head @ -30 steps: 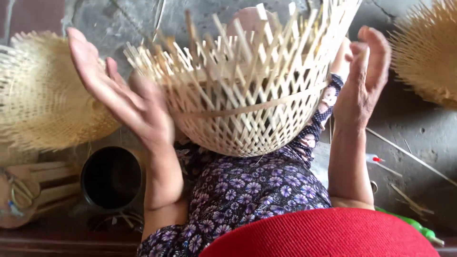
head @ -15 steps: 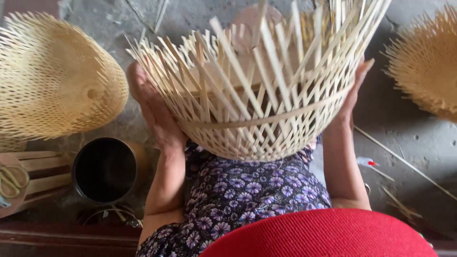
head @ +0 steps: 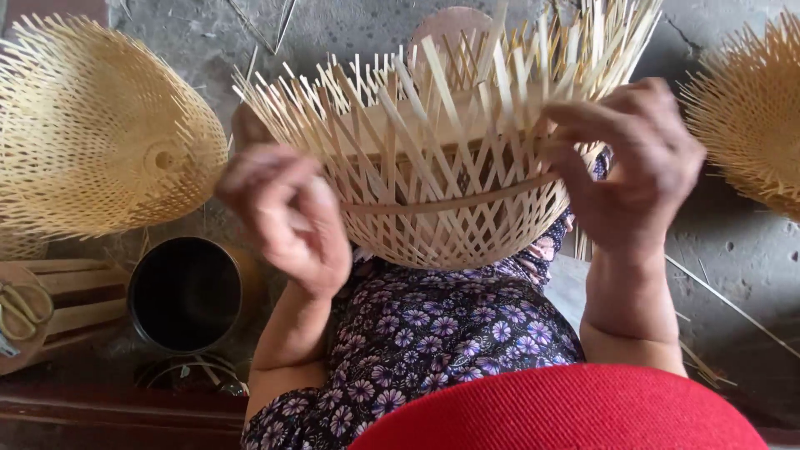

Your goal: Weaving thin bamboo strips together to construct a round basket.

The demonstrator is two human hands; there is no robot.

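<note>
Two bare hands work on a half-woven bamboo basket (head: 433, 179) that rests over the lap, above a purple flowered garment (head: 417, 333) and a red brim (head: 567, 412) nearest the camera. The left hand (head: 287, 221) is blurred at the basket's near left wall; its fingers curl loosely, and I cannot tell whether they pinch a strip or only brush the weave. The right hand (head: 637, 167) is on the basket's right side, fingers bent and closed on the loose upright strips at the rim, thumb toward the horizontal band. Just below and outward of the left hand stands a dark round tin (head: 185, 293), and beyond that a low wooden stool (head: 71, 296) with scissors (head: 23, 304) lying on it. Farther out past the left hand lies a finished woven basket (head: 96, 137), bottom up. Well outward of the right hand sits another spiky woven basket (head: 750, 108) on the grey concrete floor (head: 742, 258).
</note>
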